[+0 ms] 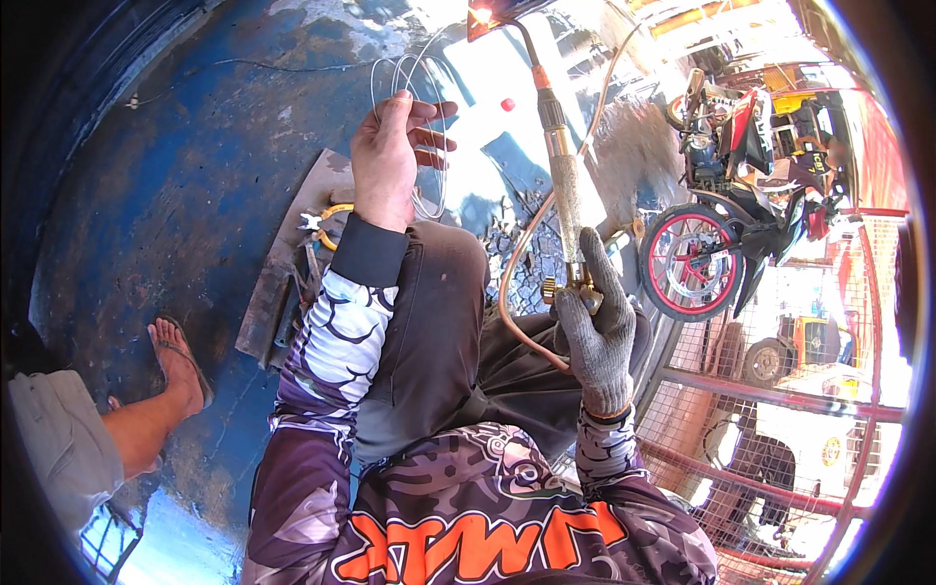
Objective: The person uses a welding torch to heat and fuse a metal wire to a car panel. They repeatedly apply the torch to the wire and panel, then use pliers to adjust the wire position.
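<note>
My bare left hand (390, 146) pinches a loose coil of thin silvery wire (441, 185) between thumb and forefinger, its other fingers loosely spread. One end of the wire runs up toward the top edge. My right hand (597, 327), in a grey knit glove, is closed around the valve end of a brass gas torch (563, 171). The torch points away from me, and its thin bent neck reaches a bright orange glow (482, 16) at the top edge, beside a dark metal piece. An orange-brown hose (517, 327) loops from near the glove.
Pliers with yellow handles (331, 224) and other tools lie on a metal plate (268, 292) at my left knee. Another person's sandalled foot (180, 366) is at the lower left. A motorcycle (731, 234) stands at the right, behind it a red-framed mesh fence (780, 400).
</note>
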`<state>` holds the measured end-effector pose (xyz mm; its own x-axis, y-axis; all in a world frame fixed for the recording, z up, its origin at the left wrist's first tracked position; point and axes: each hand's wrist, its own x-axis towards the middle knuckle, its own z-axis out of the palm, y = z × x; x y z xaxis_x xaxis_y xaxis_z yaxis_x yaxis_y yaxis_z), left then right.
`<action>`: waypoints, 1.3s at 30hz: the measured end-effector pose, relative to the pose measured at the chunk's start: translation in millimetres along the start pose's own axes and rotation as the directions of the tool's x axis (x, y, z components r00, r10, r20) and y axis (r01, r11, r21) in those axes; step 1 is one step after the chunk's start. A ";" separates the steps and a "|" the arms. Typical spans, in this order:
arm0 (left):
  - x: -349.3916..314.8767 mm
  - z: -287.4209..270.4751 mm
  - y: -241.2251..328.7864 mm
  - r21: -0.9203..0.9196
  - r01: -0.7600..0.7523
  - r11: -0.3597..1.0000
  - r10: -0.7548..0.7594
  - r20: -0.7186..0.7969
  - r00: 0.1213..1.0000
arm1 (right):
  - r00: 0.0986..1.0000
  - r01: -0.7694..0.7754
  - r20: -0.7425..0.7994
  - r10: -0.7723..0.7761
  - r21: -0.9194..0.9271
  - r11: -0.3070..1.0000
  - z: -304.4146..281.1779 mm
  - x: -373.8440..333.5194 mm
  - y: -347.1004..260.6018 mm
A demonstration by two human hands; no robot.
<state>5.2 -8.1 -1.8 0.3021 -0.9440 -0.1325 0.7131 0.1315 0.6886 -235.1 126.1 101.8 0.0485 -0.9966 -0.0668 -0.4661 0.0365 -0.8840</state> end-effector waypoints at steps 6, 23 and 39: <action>-3.3 2.2 -2.5 0.065 -0.063 0.996 0.062 0.010 0.998 | 1.000 -0.010 0.000 0.010 -0.013 1.000 -1.8 -2.4 0.4; -0.9 2.8 -3.9 0.093 -0.067 0.993 0.066 0.018 0.998 | 1.000 0.021 -0.003 -0.021 -0.066 0.998 -0.5 0.5 2.4; -0.5 2.0 -3.0 0.129 -0.079 0.989 0.078 0.014 0.997 | 1.000 -0.002 0.007 0.001 0.084 0.996 -4.0 -4.9 -0.1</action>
<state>1.6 -8.6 -2.3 0.3476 -0.9352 -0.0681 0.5995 0.1659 0.7830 -238.9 130.7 104.0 0.0537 -0.9960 -0.0709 -0.3903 0.0444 -0.9196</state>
